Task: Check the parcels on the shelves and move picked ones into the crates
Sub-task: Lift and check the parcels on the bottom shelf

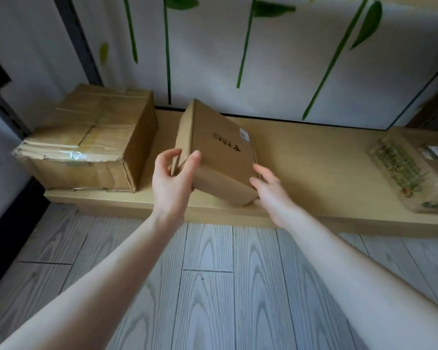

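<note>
The small box [220, 152] is on the shelf [314, 157], tipped so its printed top and label face the person, which looks like a label check before picking. The left hand [172, 183] pinches the near-left corner, thumb on top, fingers [173, 154] curled round the side. The right hand [271, 195] steadies the near-right corner, its fingers nearly straight, slightly spread, just touching cardboard. The big taped box [91, 137] sits close by on the left.

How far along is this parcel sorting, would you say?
Nothing shows as finished: no crate is in view. In hand: the small box is tilted up on the shelf, the left hand gripping its near corner and the right hand open against its side. Left to do: the big box and the wrapped parcel sit untouched on the shelf.
</note>
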`<move>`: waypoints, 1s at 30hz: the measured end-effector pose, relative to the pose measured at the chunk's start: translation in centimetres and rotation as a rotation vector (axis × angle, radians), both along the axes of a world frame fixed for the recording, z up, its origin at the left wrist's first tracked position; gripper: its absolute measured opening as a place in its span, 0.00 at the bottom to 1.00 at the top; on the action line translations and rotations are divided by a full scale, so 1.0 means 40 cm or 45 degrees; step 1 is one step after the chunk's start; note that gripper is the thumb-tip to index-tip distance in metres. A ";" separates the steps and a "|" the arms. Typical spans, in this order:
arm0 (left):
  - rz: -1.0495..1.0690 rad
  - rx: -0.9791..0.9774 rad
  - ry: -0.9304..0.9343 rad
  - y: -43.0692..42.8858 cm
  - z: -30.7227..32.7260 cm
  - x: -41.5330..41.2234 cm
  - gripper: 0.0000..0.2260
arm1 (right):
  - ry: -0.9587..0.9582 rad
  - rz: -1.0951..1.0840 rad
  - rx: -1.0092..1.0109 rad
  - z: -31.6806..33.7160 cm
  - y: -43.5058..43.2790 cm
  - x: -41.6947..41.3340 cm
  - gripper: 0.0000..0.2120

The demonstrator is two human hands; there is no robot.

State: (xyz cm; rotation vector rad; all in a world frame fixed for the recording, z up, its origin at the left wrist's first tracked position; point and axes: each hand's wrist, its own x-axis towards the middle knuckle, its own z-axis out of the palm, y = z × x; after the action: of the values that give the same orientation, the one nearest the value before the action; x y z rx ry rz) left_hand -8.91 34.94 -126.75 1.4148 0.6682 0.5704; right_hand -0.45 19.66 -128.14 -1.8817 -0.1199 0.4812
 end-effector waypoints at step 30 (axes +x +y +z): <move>-0.315 0.006 0.187 -0.184 0.002 -0.004 0.19 | 0.253 -0.440 0.570 0.021 -0.276 -0.073 0.21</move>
State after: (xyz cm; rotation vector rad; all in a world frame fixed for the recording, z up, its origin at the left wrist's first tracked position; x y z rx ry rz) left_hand -9.06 27.56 -126.67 1.5269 0.5960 0.2754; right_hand -3.36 8.61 -127.30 -1.3710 0.2123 0.3631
